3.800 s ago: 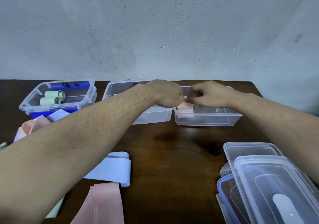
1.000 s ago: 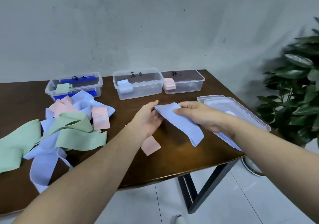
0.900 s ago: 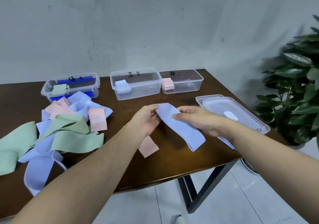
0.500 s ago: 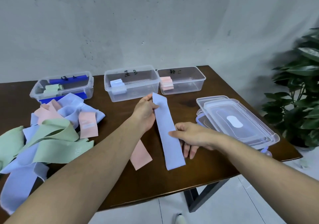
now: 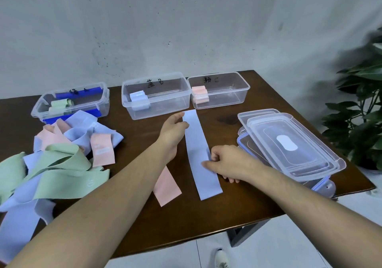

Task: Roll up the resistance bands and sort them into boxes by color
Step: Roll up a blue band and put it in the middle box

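A blue band (image 5: 201, 154) lay flat and straight on the brown table (image 5: 217, 212), running from about 12 o'clock down toward 6 o'clock at the middle of the view. The left hand (image 5: 173, 130) pinched the band's far end between thumb and fingers, at 12 o'clock from the band's middle. The right hand (image 5: 227, 162) gripped the band's right edge near its middle, thumb on top and fingers curled beneath.

Just at 9 o'clock of the band's near end lay a pink band (image 5: 166, 187), partly hidden under the left forearm. Farther toward 9 o'clock sat a loose heap of bands (image 5: 60, 156) in green, blue and pink.

Along the far edge stood three clear boxes. The one at 10 o'clock (image 5: 71, 102) held green rolls (image 5: 61, 104). The middle box (image 5: 157, 96), at 12 o'clock, held a blue roll (image 5: 138, 99) against its left wall. The box at 1 o'clock (image 5: 220, 89), touching the middle one, held a pink roll (image 5: 199, 94) at its left end.

At 3 o'clock of the right hand lay a stack of clear lids (image 5: 289, 143). A potted plant (image 5: 359, 106) stood beyond the table's right edge.
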A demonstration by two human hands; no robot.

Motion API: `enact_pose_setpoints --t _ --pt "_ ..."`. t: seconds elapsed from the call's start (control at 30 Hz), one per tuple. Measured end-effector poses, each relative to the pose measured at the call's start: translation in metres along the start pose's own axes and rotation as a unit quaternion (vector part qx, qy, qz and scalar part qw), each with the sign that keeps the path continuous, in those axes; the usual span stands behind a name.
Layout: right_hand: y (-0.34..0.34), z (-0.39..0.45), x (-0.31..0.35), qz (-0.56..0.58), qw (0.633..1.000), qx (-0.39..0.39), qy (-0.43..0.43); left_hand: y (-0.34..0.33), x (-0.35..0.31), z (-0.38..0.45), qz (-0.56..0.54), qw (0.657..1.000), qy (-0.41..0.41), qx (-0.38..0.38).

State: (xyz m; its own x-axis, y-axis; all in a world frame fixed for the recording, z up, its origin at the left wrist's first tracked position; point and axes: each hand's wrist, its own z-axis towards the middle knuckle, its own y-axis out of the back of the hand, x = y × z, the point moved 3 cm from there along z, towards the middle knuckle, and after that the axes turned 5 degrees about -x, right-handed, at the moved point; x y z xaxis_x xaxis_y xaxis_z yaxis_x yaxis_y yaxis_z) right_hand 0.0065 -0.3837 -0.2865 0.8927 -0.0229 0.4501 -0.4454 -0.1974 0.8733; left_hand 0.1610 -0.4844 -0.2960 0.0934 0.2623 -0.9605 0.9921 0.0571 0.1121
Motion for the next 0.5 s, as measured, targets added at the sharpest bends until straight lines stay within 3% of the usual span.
enact_pose_setpoints --t 0.13,0.27,0.5 --pt "-0.002 -0.014 -0.007 0.084 0.992 -0.066 0.067 0.007 -0.002 -0.041 0.096 0.99 -0.097 0.036" --pt "-0.011 -0.04 -0.014 0.089 0.976 -0.113 0.162 0.015 0.013 -0.087 0.195 0.955 -0.211 0.07" --pt "-0.025 -0.066 -0.027 0.007 0.961 -0.13 0.244 0.032 0.046 -0.139 0.328 0.86 -0.367 0.138"
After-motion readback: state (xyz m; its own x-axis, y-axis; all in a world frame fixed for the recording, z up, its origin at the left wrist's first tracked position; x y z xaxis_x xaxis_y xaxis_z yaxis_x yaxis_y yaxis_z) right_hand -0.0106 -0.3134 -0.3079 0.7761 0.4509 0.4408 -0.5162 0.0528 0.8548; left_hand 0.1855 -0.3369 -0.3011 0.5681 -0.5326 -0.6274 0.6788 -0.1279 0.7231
